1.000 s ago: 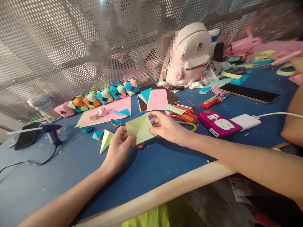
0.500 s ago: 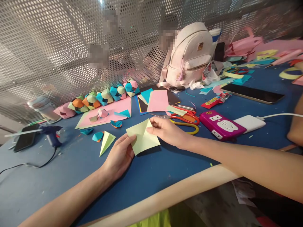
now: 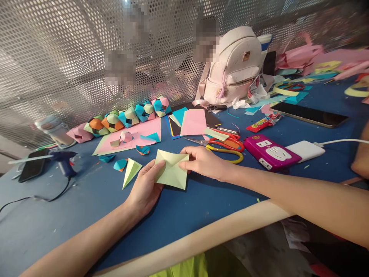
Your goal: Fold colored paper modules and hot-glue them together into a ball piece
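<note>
A pale green square of paper point(image 3: 172, 174) with creases across it is held above the blue table point(image 3: 184, 215). My left hand point(image 3: 148, 184) pinches its left edge, thumb on top and fingers underneath. On the opposite side, my right hand point(image 3: 201, 161) grips the upper right edge between thumb and fingers. A folded green paper triangle point(image 3: 132, 173) lies just left of my left hand. Small folded blue and orange paper pieces point(image 3: 120, 164) rest beyond it. Scissors with red and yellow handles point(image 3: 227, 148) lie behind my right hand.
Several folded paper balls point(image 3: 112, 121) line the back by a perforated metal panel point(image 3: 86, 50). A glue gun point(image 3: 63, 159) with its cord lies left. A white backpack point(image 3: 235, 73), pink paper sheets point(image 3: 194, 122), a purple power bank point(image 3: 269, 152) and a phone point(image 3: 309, 114) occupy the back and right.
The green paper has turned clockwise in my hands, so its edges now run closer to level. Both hands still hold it, and my right hand has moved slightly lower.
</note>
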A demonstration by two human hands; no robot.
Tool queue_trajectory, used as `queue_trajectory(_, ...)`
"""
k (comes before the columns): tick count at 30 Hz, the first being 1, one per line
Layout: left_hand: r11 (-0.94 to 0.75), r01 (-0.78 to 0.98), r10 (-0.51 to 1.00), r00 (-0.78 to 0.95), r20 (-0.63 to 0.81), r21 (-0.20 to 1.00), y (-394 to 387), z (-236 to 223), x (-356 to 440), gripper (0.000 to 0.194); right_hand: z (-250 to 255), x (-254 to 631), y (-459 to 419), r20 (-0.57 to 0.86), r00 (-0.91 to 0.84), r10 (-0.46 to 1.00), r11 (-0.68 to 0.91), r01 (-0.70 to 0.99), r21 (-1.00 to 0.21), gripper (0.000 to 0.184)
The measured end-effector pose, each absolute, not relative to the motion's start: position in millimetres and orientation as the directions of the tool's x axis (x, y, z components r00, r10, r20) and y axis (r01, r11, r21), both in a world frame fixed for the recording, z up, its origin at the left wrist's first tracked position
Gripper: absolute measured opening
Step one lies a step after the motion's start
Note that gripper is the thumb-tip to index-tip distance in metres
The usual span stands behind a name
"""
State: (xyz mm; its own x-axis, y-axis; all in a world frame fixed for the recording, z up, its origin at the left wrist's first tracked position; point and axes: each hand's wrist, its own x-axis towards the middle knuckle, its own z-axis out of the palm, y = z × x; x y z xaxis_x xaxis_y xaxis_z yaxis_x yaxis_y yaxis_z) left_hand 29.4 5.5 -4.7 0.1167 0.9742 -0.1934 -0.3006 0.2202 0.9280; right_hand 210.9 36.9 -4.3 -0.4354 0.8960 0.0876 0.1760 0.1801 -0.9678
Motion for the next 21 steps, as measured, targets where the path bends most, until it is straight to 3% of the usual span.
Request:
queue_trajectory(6, 0.216, -0.224, 0.969, 0.169, -0.18, 0.95, -1.4, -0.8, 33.3, 0.027, -0.7, 211.5, 35.7, 0.174, -0.41, 0.895, 0.257, 0.155, -0.954, 0.02)
queue_trajectory(15, 0.184, -0.421, 0.982, 0.108, -0.152, 0.888, 3.2, -1.4, 33.8, 0.018, -4.1, 212.5, 38.7, 0.287, -0.263, 0.921, 0.316, 0.075, -0.946, 0.021)
queue_trajectory(21, 0.253, -0.373, 0.959, 0.217, -0.181, 0.893, -3.7, -1.7, 38.9, 0.037, -2.2, 209.8, 35.2, 0.28, -0.271, 0.921, 0.319, 0.109, -0.942, 0.022)
